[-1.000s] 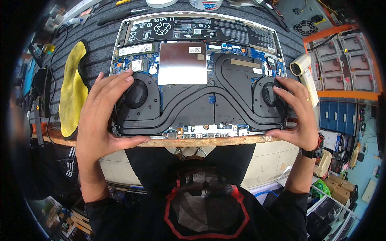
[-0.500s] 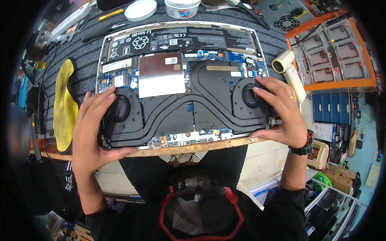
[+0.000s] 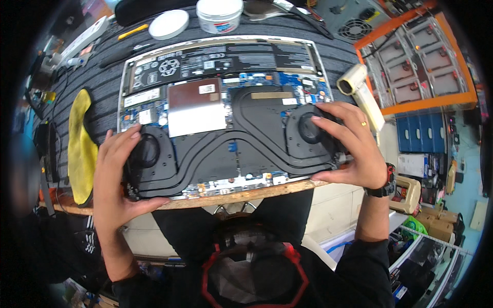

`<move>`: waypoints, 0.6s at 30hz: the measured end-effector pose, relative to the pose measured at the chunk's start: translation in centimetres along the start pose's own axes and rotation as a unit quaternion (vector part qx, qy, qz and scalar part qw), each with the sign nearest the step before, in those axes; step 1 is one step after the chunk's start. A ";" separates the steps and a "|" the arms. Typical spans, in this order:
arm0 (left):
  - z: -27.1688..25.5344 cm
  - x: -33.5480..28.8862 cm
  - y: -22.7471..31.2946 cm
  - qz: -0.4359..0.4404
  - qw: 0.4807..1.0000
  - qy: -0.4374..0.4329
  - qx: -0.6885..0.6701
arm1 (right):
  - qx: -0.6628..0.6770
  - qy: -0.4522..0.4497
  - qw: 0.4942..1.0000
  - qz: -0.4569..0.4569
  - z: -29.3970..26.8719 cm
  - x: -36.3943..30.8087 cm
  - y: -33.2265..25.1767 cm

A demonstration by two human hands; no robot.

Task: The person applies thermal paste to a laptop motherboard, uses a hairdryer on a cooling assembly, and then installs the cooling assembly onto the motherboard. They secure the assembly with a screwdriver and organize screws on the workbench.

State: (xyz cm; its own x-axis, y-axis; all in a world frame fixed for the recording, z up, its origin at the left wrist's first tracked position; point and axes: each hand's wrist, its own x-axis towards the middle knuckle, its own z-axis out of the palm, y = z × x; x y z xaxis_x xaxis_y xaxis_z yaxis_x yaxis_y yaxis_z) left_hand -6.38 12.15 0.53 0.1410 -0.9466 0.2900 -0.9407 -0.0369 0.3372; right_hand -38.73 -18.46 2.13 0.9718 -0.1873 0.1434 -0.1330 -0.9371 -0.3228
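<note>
An opened laptop [image 3: 241,159] lies at the near wooden edge of the bench, its inside facing up. Its black cooling assembly [image 3: 205,159] spans the near half, with a fan at each end. My left hand [image 3: 115,164] curls around the near left corner, fingertips at the left fan [image 3: 146,151] and thumb along the near edge. Around the right corner closes my right hand [image 3: 354,146], fingers on the right fan [image 3: 310,128] and thumb at the edge. A shiny metal plate [image 3: 196,108] sits left of centre, and a black battery [image 3: 215,61] fills the far side.
A yellow cloth [image 3: 81,149] lies on the left. Beyond the laptop are a white tub [image 3: 219,18], its round lid [image 3: 168,24] and a yellow stick [image 3: 132,32]. A cream handheld tool [image 3: 362,95] and an orange-framed case [image 3: 421,66] stand right.
The whole view has shifted and tilted slightly, so the laptop shows a little lower and farther left. Both hands keep their places at the fans and near edge.
</note>
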 end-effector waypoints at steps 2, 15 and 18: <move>-0.1 0.2 0.2 -0.008 1.000 -0.002 -0.008 | 0.000 0.002 1.000 -0.009 -0.4 0.2 -0.1; -0.2 0.2 0.1 -0.010 1.000 0.001 -0.028 | -0.011 0.008 1.000 0.003 0.3 -0.4 -0.3; -0.5 0.5 0.3 -0.016 1.000 -0.015 -0.013 | -0.029 0.005 1.000 0.003 0.1 -0.3 -0.4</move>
State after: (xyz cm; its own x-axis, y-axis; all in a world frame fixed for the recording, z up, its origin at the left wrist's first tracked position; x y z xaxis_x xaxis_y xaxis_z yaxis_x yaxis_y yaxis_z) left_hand -6.46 11.84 1.20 0.1605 -0.9543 0.2522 -0.9275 -0.0585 0.3691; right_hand -38.94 -18.01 2.09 0.9689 -0.1952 0.1522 -0.1496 -0.9516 -0.2683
